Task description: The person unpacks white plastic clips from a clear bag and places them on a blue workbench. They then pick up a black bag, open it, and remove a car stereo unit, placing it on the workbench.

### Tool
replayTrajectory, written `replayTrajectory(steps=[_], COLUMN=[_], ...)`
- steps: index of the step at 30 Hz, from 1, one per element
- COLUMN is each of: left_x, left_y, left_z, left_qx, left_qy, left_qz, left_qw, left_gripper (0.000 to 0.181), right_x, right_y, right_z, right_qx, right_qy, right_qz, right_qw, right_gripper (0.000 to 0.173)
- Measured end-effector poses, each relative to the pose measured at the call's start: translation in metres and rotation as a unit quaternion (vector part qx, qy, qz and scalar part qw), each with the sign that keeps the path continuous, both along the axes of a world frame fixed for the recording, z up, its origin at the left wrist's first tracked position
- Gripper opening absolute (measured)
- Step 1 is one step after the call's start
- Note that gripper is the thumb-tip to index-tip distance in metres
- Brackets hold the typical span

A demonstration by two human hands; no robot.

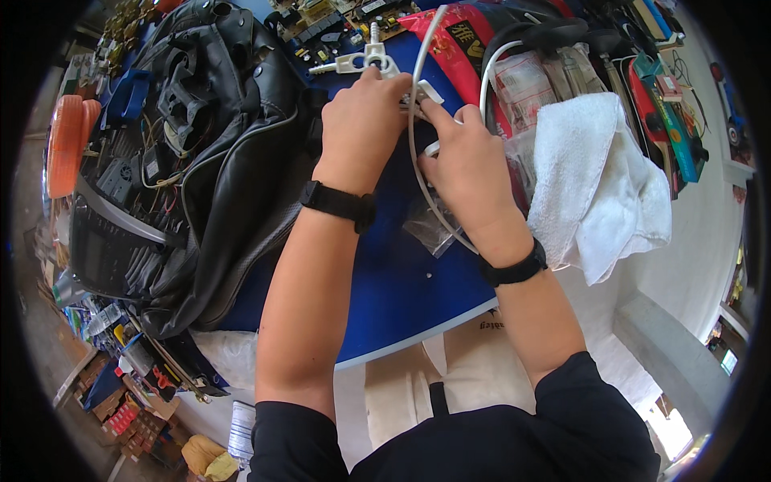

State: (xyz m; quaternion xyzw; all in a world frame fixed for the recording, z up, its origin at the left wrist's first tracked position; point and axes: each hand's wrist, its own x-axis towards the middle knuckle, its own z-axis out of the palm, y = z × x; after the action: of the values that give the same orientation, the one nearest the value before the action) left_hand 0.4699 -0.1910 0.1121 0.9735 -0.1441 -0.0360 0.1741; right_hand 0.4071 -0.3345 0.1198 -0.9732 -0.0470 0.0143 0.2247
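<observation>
My left hand [361, 123] is above the blue tabletop [385, 301], its fingers closed around a small white plastic part. Just beyond its fingertips is a white plastic fitting [352, 62] with ribbed prongs pointing left and up; whether the two are one piece I cannot tell. My right hand [470, 169] pinches the near side of the small white plastic part [430, 92]. A white cable [424, 193] runs between my hands and down towards my right wrist. My fingers hide much of the held part. Below them lies a clear plastic bag [430, 226].
A black leather bag [241, 150] covers the left side, with loose electronic parts beside it. Circuit boards [331, 27] lie at the back. At right are a red packet [449, 57], a white towel [596, 181] and a teal tool [680, 132]. The table's pale front edge [421, 339] curves nearby.
</observation>
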Motion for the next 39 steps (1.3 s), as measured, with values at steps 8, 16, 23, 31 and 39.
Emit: replayTrajectory(steps=[8, 16, 23, 31, 39], left_x=[-0.007, -0.01, -0.074, -0.22, -0.249], left_y=[0.029, 0.056, 0.099, 0.089, 0.076], left_z=[-0.008, 0.045, 0.088, 0.031, -0.025], left_qx=[-0.152, -0.183, -0.134, -0.398, -0.326], left_qy=[-0.085, -0.307, -0.332, -0.104, -0.131], left_qz=[0.093, 0.065, 0.127, 0.281, 0.362], left_qw=[0.98, 0.932, 0.925, 0.867, 0.864], left_gripper=[0.026, 0.021, 0.026, 0.032, 0.033], right_x=[-0.026, -0.088, -0.158, -0.151, -0.115], right_y=[-0.002, 0.004, 0.047, 0.083, 0.063], right_z=[0.038, 0.071, 0.03, 0.001, 0.038], right_qx=[0.373, 0.678, 0.41, 0.083, 0.035], right_qy=[-0.016, 0.083, 0.107, -0.017, 0.084], right_qz=[-0.108, -0.099, 0.075, 0.169, 0.226], right_qw=[0.921, 0.724, 0.903, 0.982, 0.97], right_gripper=[0.047, 0.052, 0.046, 0.053, 0.074])
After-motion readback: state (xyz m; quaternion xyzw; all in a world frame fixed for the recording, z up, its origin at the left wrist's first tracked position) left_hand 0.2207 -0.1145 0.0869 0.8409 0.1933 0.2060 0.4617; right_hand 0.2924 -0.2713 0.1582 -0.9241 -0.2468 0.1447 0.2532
